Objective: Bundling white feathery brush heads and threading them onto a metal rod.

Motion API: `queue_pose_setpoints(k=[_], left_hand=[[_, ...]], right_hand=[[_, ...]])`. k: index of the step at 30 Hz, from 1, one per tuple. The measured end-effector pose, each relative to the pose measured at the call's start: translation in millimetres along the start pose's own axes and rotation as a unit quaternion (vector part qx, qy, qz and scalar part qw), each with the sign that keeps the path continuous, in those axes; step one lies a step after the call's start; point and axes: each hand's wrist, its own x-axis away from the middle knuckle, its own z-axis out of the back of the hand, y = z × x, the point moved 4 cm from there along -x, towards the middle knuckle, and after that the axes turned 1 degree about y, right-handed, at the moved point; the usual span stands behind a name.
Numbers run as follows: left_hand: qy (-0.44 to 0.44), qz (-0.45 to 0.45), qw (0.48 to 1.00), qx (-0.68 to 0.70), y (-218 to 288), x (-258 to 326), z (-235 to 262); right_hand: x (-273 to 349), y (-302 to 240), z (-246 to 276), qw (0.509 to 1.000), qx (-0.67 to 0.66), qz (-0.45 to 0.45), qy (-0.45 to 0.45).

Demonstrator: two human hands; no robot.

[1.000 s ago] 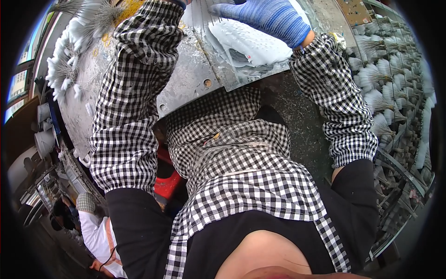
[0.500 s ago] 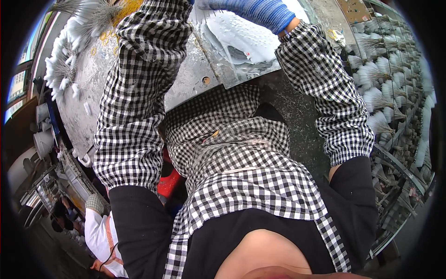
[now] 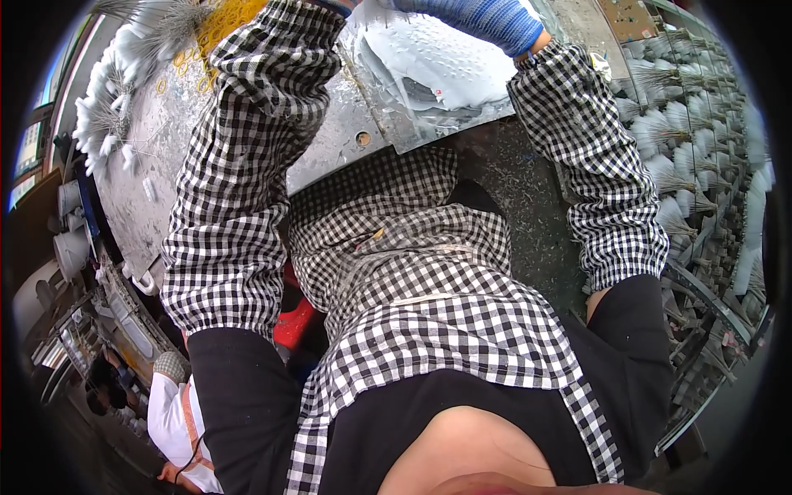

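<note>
Bright daylight, sharp (fisheye-bent dark rim)

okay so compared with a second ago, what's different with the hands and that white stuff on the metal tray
The right hand in the blue knitted glove has slid up toward the top edge, so less of it shows. The left hand is out of view; its black-and-white checked sleeve has hardly shifted. The white fibre pile on the grey metal tray stays put.

Black-and-white checked fabric sleeve covers (image 3: 247, 165) and matching checked apron (image 3: 429, 289) over black clothing. Blue knitted glove on right hand (image 3: 487, 18). Grey metal worktable (image 3: 330, 140), white-smeared metal plate (image 3: 437, 70), yellow rubber bands (image 3: 223, 21), white-tipped grey bristle bundles (image 3: 685, 157).
</note>
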Motion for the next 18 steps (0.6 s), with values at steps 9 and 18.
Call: queue_pose_setpoints(k=[9, 18], left_hand=[[-0.224, -0.359, 0.818, -0.39, -3.8, 26.7, -20.0], [-0.257, -0.396, 0.795, -0.382, -22.7, 44.7, -14.2]], right_hand=[[6.1, 38.1, 10.5, 0.962, 0.23, 0.141, -0.045], [-1.9, 83.9, -5.4, 0.964, 0.219, 0.147, 0.023]])
